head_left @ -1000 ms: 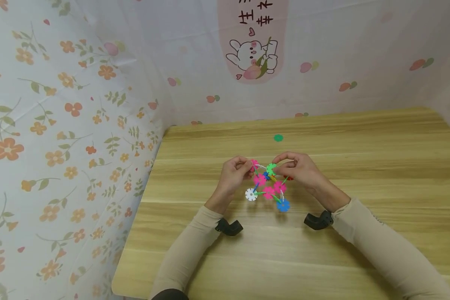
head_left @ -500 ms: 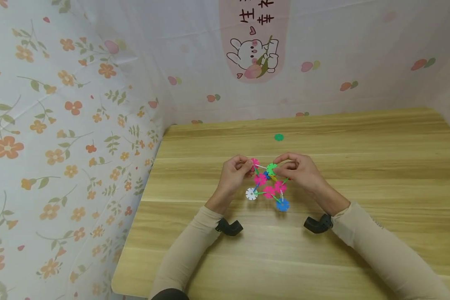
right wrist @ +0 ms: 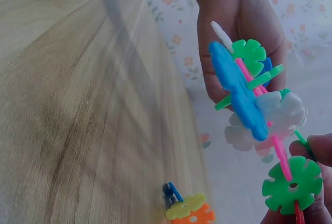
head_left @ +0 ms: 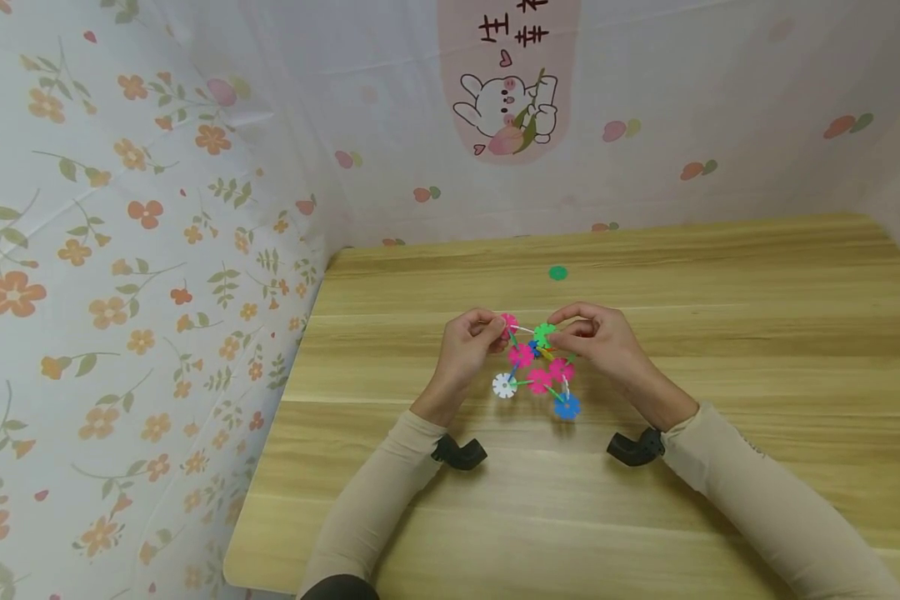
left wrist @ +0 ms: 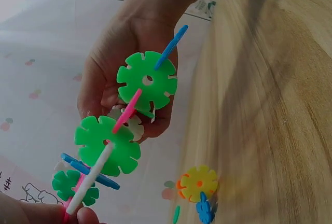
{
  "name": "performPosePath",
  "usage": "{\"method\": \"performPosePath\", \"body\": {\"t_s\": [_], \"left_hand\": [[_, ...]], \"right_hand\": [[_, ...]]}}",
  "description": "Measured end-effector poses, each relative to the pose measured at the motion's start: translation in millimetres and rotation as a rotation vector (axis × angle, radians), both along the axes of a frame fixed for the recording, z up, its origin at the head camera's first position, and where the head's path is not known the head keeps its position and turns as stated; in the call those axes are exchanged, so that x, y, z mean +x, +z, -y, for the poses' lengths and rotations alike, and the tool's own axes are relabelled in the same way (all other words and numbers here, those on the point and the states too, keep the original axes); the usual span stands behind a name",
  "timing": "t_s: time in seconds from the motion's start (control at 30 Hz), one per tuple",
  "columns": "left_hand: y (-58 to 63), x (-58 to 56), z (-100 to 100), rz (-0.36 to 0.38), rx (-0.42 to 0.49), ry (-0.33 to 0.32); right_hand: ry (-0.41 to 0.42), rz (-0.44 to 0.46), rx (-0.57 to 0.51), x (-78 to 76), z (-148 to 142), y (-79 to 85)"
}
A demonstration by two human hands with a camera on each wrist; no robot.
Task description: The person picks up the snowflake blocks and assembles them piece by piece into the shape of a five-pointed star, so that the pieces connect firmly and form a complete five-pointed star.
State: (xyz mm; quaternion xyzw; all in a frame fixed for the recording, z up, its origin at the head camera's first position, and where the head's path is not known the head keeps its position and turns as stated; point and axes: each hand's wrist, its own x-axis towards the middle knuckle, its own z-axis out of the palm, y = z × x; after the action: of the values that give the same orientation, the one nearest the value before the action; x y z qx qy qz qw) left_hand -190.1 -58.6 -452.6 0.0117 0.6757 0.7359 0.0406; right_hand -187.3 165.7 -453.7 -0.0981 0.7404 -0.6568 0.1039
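Observation:
Both hands hold up a loop of slotted snowflake discs joined edge to edge, in pink, green, white and blue. My left hand (head_left: 465, 346) pinches a pink snowflake disc (head_left: 508, 325) at the loop's far left. My right hand (head_left: 603, 340) pinches a light green snowflake disc (head_left: 543, 335) opposite it. A white snowflake disc, seen edge-on, spans the two. Toward the near side hang a white disc (head_left: 504, 385) and a blue disc (head_left: 567, 406). In the left wrist view, green discs (left wrist: 147, 80) cover part of the right hand (left wrist: 116, 60).
A darker green disc (head_left: 558, 272) lies alone on the wooden table (head_left: 420, 517), beyond the hands. Yellow (left wrist: 199, 183) and blue (left wrist: 205, 211) pieces show lower down in the left wrist view. Patterned cloth (head_left: 375, 167) hangs behind the table and along its left side.
Both hands keep their grip on the two discs and stay almost in place. The edge-on white disc between them has tilted slightly; the rest of the loop has barely shifted.

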Motion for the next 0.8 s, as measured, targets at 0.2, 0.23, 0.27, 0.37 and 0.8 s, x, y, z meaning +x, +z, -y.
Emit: {"method": "performPosePath", "body": {"t_s": [0.2, 0.23, 0.27, 0.37, 0.8], "left_hand": [[1.2, 1.0, -4.2, 0.003, -0.01, 0.017], [1.3, 1.0, -4.8, 0.006, -0.011, 0.017], [1.4, 1.1, -5.2, 0.01, -0.009, 0.017], [0.7, 0.2, -5.9, 0.03, -0.001, 0.01], [-0.7, -1.7, -6.1, 0.076, -0.011, -0.012]], "right_hand": [[-0.008, 0.055, -0.008, -3.5, -0.2, -1.8], [-0.011, 0.062, -0.01, -4.3, 0.0, -1.8], [-0.014, 0.073, -0.011, -5.1, -0.1, -1.9], [-0.026, 0.116, -0.011, -6.9, -0.9, -1.2], [-0.043, 0.169, -0.033, -9.8, 2.9, 1.3]]}}
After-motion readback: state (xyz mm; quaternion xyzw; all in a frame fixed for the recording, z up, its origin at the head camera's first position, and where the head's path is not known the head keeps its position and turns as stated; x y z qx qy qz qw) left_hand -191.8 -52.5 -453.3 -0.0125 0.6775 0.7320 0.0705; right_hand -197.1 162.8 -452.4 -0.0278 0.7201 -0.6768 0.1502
